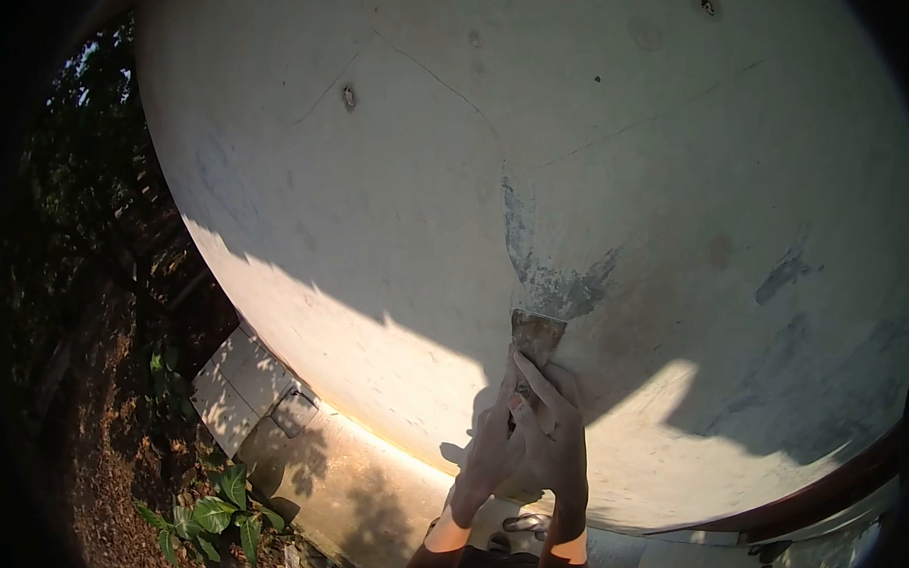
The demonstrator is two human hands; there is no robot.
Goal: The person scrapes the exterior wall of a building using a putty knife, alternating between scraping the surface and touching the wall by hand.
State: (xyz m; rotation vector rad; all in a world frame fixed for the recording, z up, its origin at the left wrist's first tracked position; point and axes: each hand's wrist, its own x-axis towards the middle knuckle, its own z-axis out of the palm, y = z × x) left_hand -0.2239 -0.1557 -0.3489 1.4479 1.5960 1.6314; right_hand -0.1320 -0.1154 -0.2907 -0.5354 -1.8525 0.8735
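Observation:
Both hands are closed around a putty knife (539,333), its wide, stained blade pointing up against the pale wall (397,202). My left hand (490,440) grips it from the left, low on the handle. From the right, my right hand (555,433) wraps it, with fingers stretched along the base of the blade. The handle is mostly hidden by the fingers. Just above the blade's edge lies a grey scraped patch (565,286) where the paint is gone. Thin cracks run up and outward from that patch.
More grey patches (783,272) mark the wall at right, and small holes (349,97) dot it higher up. Sunlight crosses its lower part. Below is a concrete ledge (337,490). Green plants (214,514) and leaf-strewn soil (108,452) lie at left.

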